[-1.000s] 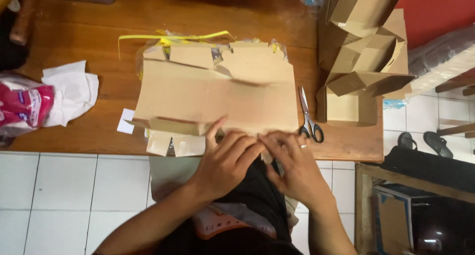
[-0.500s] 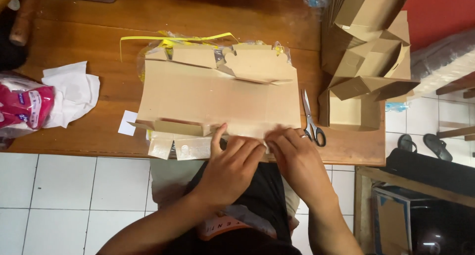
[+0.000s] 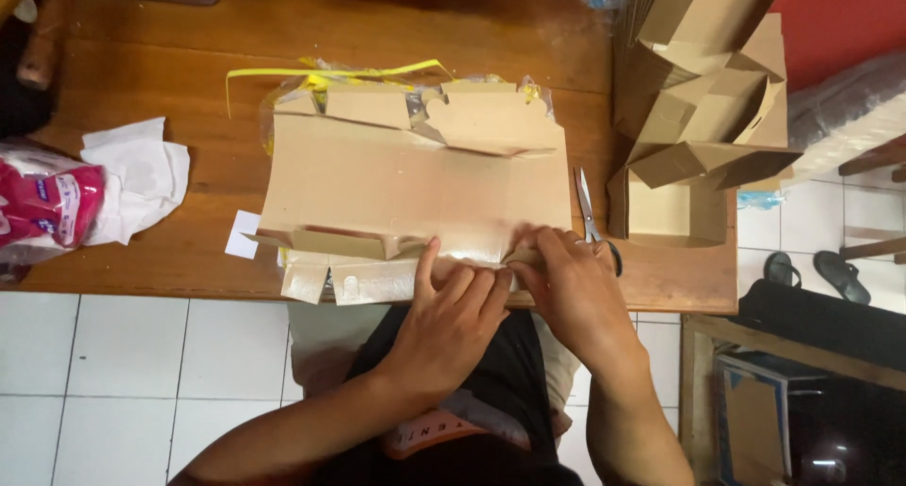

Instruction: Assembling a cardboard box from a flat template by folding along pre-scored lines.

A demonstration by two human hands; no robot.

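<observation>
Now | left hand (image 3: 451, 318) flat, pressing cardboard sheet (image 3: 415, 189) near edge | right hand (image 3: 571, 293) pinching its flap | scissors (image 3: 593, 222) beside, on worktop (image 3: 189, 71)

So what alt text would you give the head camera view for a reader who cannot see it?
Seen from above, a person's left hand and right hand press the near edge of a flat, unfolded cardboard box on a wooden table. Scissors lie beside it, and folded boxes are stacked on the right.
</observation>
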